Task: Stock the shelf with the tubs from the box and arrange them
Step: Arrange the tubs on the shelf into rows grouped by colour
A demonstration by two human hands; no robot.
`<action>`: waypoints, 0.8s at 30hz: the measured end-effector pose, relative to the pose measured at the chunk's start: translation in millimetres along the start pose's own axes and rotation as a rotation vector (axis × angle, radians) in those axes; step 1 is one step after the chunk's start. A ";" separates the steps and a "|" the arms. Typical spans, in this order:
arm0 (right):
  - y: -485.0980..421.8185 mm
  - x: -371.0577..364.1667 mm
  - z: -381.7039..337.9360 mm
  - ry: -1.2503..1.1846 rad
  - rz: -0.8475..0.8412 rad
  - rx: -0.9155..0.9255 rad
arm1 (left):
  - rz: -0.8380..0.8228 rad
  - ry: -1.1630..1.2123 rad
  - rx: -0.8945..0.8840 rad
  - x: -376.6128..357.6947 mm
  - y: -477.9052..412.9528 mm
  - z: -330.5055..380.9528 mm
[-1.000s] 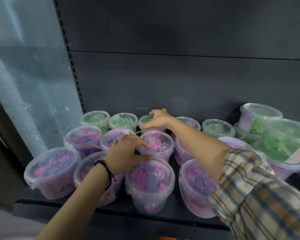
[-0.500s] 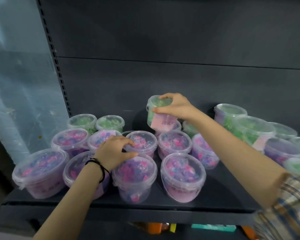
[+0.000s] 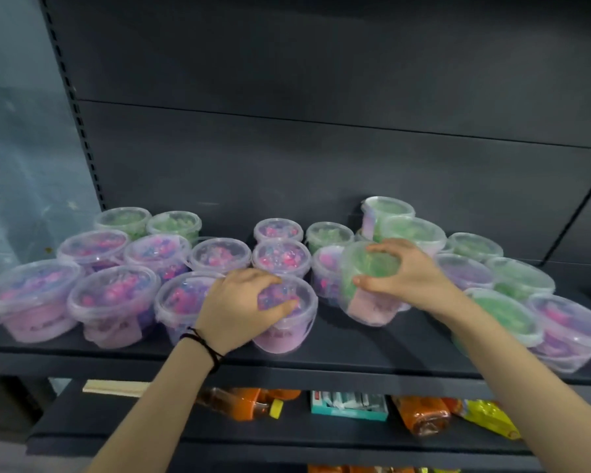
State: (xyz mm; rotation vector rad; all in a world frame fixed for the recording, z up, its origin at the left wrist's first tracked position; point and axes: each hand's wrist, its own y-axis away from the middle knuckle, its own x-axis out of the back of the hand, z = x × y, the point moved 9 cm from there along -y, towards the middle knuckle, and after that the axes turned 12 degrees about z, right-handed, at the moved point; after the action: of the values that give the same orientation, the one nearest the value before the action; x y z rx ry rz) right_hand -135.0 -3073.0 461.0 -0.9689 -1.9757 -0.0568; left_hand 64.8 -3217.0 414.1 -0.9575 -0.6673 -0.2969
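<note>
Gripping a tilted green tub by its lid at the shelf front gap, the right hand should level it before release; the left hand clasps the neighbouring pink tub steady.

The green tub is blurred, its label unreadable; the rightmost tub is cut off at the view's edge.
</note>
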 end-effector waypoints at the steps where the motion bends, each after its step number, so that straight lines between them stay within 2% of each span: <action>1: 6.0 3.3 7.8 0.030 -0.006 0.004 | -0.001 -0.056 -0.020 -5.8 5.0 5.1; 7: 24.9 1.0 61.8 0.195 -0.079 -0.063 | 0.022 -0.307 -0.060 -11.0 15.8 9.9; 11: 25.1 -7.5 80.9 0.251 -0.023 -0.027 | -0.005 -0.467 0.091 2.2 26.2 -6.5; 14: 24.6 -8.6 75.1 0.255 -0.001 0.050 | -0.012 -0.453 0.169 10.4 34.7 -20.0; 20: 3.1 -7.5 34.1 0.050 -0.033 0.220 | -0.013 -0.438 0.125 9.6 32.7 -22.0; 24: -18.9 -31.3 -0.8 0.061 -0.104 0.332 | -0.018 -0.375 0.119 8.0 24.7 -29.0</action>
State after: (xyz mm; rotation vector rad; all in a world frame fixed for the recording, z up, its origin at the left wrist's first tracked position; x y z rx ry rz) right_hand -137.8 -3105.4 444.2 -0.6419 -1.9018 0.1762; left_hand 95.0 -3227.0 391.5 -0.9011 -1.0251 -0.0912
